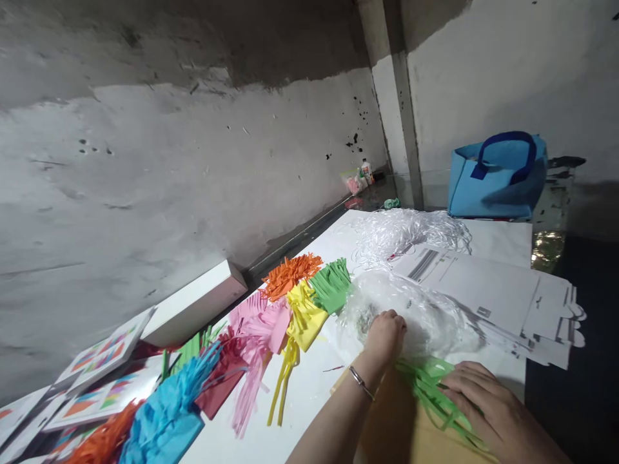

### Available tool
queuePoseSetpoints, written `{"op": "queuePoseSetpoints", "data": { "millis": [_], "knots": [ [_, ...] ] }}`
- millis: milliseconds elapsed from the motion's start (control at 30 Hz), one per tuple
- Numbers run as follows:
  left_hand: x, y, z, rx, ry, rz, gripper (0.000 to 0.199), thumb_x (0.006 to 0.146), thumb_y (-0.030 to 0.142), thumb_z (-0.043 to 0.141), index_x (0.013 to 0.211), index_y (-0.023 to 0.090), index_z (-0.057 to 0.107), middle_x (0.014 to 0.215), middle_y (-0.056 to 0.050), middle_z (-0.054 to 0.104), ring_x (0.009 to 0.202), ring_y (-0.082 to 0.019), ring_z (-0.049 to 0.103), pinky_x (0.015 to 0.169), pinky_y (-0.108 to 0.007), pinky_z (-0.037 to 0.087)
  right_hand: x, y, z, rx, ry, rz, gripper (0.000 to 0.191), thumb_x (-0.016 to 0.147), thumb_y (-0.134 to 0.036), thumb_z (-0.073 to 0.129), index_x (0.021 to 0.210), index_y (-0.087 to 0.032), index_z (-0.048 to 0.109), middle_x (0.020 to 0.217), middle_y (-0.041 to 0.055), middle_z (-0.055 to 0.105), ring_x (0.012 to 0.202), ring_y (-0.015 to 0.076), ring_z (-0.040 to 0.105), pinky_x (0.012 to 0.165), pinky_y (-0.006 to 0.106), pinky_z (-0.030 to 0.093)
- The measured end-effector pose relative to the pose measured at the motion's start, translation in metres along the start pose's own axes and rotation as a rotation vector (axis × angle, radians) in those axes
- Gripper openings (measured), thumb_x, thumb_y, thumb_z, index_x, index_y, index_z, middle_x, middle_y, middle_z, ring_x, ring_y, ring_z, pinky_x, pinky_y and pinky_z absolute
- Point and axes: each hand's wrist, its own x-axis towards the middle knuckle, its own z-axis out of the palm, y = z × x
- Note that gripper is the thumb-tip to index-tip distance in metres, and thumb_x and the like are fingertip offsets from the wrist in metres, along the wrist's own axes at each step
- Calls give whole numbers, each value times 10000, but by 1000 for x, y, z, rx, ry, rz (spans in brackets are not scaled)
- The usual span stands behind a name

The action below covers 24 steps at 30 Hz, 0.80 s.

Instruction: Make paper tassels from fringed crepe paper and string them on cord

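Note:
My left hand (387, 334), its fingers curled and the tips hidden, is at the near side of a clear plastic bag (420, 309) with crumpled film. Whatever lies in those fingers cannot be made out. Under my right hand (488, 406) are green fringed paper strips (430, 380), gripped between thumb and fingers. The strips lie over a tan board or folder (391, 425) in front of me. To the left of my hands spread fringed paper bundles: green (333, 285), yellow (305, 312), orange (290, 276), pink (261, 322), dark red (222, 377) and blue (167, 406).
Shredded clear plastic strands (406, 231) and printed card sheets (488, 290) lie beyond the bag on the white table (261, 419). A blue tote bag (498, 180) stands at the back right. A long white box (193, 303) and printed packs (104, 386) sit along the wall.

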Motion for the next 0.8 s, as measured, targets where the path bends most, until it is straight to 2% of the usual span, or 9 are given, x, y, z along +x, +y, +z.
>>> {"op": "queuePoseSetpoints", "data": {
  "millis": [133, 267, 433, 533, 633, 700, 800],
  "knots": [
    [-6, -4, 0, 3, -31, -35, 212, 986, 311, 655, 1128, 156, 683, 1167, -76, 706, 1050, -234, 689, 925, -463, 578, -3, -5, -1, -15, 21, 6, 239, 1049, -249, 463, 922, -244, 666, 811, -3, 743, 767, 161, 744, 825, 271, 611],
    [-12, -4, 0, -43, -32, -71, 232, 986, 326, 653, 1148, 161, 677, 1181, -80, 698, 1053, -238, 685, 928, -470, 574, -8, -7, -3, -15, -12, 30, 259, 1048, -272, 466, 891, -245, 671, 802, -5, 735, 783, 166, 741, 817, 268, 614],
    [-15, -4, -2, -242, 45, -105, 215, 985, 332, 649, 1105, 157, 679, 1160, -74, 694, 1052, -238, 673, 940, -474, 553, -11, -11, -4, -4, -13, 64, 279, 1053, -310, 471, 888, -248, 688, 808, 6, 739, 807, 177, 745, 804, 261, 621],
    [-19, -4, -7, -476, 150, -124, 145, 982, 296, 629, 997, 157, 669, 1120, -70, 679, 1061, -234, 640, 957, -460, 519, -11, -13, -4, -4, -12, 71, 315, 1060, -336, 464, 854, -248, 686, 794, 10, 736, 792, 178, 746, 776, 253, 626],
    [-32, 2, -14, -815, 217, -153, 190, 992, 313, 551, 875, 173, 604, 914, -51, 658, 812, -174, 616, 804, -362, 528, -12, -13, -4, -3, 9, 85, 319, 1063, -346, 463, 874, -246, 700, 810, 18, 746, 821, 182, 754, 775, 247, 630],
    [-50, 8, -20, -1071, 224, -180, 273, 969, 427, 553, 846, 182, 559, 784, -17, 607, 632, -129, 540, 646, -293, 496, -12, -12, -4, 6, 28, 93, 290, 1057, -347, 482, 923, -248, 719, 840, 23, 761, 844, 187, 759, 788, 250, 632],
    [-92, 20, -27, -1408, 217, -241, 469, 810, 622, 699, 835, 174, 560, 706, 21, 536, 543, -88, 467, 533, -233, 428, -5, -18, -6, 60, 29, 107, 239, 1043, -341, 514, 976, -260, 728, 878, 22, 767, 842, 189, 756, 785, 249, 631]
  ]
}}
